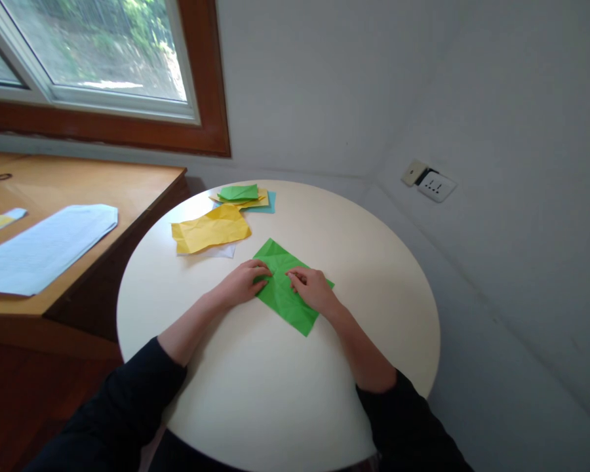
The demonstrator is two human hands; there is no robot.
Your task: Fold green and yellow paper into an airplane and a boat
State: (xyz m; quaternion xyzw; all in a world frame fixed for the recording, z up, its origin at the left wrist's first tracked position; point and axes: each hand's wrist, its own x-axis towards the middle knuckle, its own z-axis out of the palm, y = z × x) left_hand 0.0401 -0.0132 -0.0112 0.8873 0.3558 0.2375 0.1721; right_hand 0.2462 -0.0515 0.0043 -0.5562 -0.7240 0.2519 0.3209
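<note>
Slanting | green paper (286,297) (creased) | long axis toward near right

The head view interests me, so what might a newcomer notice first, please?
The bright green sheet probably draws the eye, creased on the round white table, with the left hand at its left edge and the right hand over its right side. Next might come the large yellow paper farther back on the left, then the window at upper left.

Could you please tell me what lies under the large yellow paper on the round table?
A pale sheet shows along the near edge of the large yellow paper; whatever else is underneath is covered.
</note>
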